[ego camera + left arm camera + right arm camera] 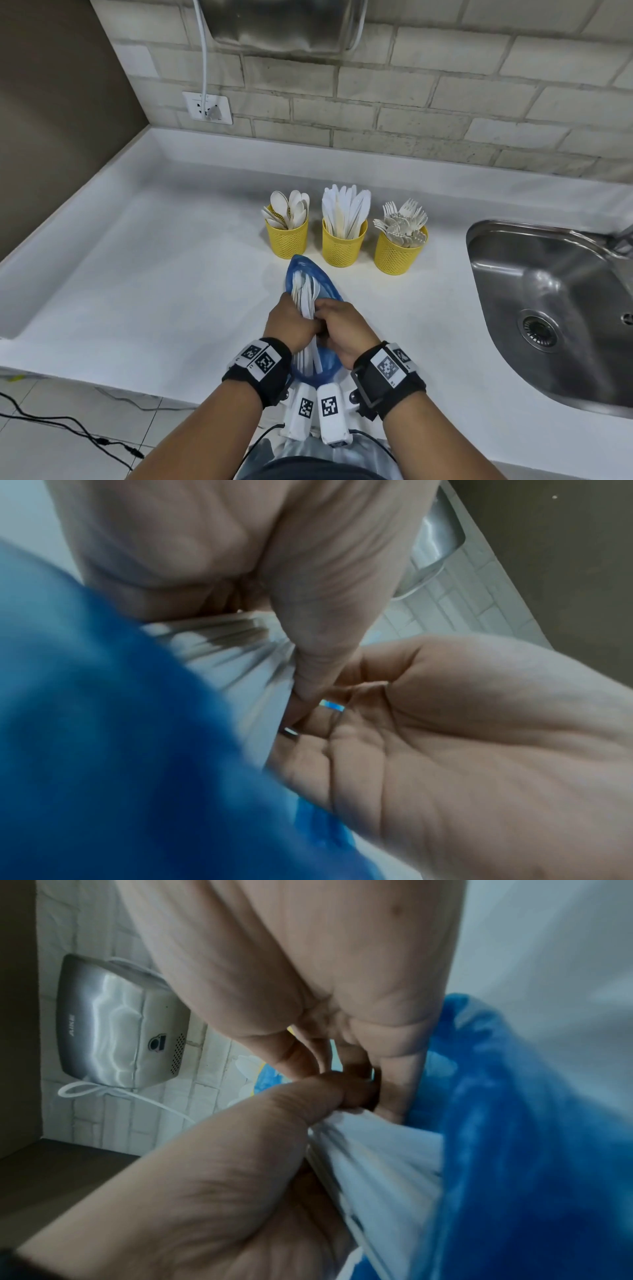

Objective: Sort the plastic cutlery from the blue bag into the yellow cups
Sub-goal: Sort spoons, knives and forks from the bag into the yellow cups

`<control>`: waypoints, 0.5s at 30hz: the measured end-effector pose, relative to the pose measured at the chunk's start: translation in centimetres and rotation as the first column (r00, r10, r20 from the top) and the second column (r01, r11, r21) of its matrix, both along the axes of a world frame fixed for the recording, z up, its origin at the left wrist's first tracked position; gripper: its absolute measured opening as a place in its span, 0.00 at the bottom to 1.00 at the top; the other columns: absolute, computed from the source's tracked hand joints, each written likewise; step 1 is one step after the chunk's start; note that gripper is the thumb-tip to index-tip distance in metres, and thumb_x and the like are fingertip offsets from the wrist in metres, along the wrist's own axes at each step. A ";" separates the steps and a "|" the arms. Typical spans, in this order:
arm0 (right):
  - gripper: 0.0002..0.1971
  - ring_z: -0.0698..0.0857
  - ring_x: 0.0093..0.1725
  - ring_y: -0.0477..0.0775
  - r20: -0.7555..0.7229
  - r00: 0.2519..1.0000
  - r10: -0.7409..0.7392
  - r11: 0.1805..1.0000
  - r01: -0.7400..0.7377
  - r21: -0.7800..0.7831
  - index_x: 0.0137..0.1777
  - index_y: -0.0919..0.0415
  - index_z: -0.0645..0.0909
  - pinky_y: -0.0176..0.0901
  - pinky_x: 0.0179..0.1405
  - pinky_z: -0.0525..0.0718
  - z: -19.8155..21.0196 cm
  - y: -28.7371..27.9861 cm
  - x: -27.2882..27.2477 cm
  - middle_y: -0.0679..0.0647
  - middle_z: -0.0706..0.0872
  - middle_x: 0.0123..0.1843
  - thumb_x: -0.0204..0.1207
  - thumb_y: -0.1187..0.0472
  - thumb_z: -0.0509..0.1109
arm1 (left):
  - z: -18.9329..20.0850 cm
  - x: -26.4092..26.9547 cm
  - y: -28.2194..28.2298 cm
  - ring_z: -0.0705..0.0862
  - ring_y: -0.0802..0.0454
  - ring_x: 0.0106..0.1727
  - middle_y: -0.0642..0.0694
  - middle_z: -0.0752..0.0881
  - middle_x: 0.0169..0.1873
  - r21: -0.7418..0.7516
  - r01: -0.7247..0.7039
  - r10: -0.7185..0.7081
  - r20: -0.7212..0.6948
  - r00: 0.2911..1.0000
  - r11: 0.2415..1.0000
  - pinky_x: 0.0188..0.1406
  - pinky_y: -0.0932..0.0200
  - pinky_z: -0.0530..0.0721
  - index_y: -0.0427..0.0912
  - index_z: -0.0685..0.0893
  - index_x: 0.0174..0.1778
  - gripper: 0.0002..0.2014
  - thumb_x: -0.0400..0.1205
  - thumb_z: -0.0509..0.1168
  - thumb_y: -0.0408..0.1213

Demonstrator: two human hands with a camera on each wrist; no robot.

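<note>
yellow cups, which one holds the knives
The middle yellow cup, between the spoon cup on its left and the fork cup, nearest the sink.

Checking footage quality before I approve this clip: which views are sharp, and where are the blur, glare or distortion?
Head view: sharp, evenly lit, wide-angle bending at the edges, mild glare on the sink. Left wrist view: the blue bag is a smeared blur. Right wrist view: the cutlery bundle is blurred, and the hand dryer shows reflections.

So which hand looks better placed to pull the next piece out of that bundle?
Probably the right hand: its fingertips pinch at the white plastic cutlery bundle, while the left hand grips that bundle.
</note>
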State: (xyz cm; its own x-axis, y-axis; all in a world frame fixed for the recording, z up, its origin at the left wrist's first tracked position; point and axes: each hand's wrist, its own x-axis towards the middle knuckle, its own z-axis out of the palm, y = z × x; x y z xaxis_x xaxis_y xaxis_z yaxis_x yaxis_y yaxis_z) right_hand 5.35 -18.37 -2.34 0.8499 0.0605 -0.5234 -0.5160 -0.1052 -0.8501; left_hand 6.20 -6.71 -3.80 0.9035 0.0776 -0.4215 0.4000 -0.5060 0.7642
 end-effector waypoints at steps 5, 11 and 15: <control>0.18 0.89 0.55 0.60 0.101 0.988 0.113 0.949 -0.077 -0.305 0.46 0.50 0.87 0.55 0.64 0.86 0.1 -1.1 0.3 0.56 0.91 0.53 0.80 0.71 0.59 | -0.8 -0.1 0.9 0.86 0.50 0.37 0.47 0.87 0.38 -0.041 -0.086 0.086 0.005 0.996 0.995 0.30 0.61 0.76 0.39 0.82 0.47 0.25 0.57 0.71 0.49; 0.11 0.88 0.57 0.58 0.146 0.921 0.361 0.706 -0.168 -0.688 0.55 0.67 0.88 0.44 0.55 0.84 0.6 -1.2 0.2 0.59 0.91 0.55 0.83 0.65 0.64 | -0.1 -0.1 1.0 0.86 0.50 0.37 0.43 0.88 0.37 -0.124 -0.103 0.111 0.054 0.992 0.987 0.34 0.58 0.81 0.38 0.83 0.46 0.19 0.60 0.70 0.40; 0.10 0.90 0.54 0.61 0.088 0.907 0.411 0.613 -0.203 -0.764 0.54 0.65 0.87 0.52 0.51 0.90 0.4 -0.7 0.5 0.61 0.91 0.53 0.82 0.60 0.67 | 0.6 -0.3 0.8 0.84 0.49 0.36 0.44 0.88 0.33 -0.258 -0.128 0.143 0.039 0.989 0.958 0.38 0.53 0.83 0.31 0.85 0.44 0.11 0.67 0.73 0.29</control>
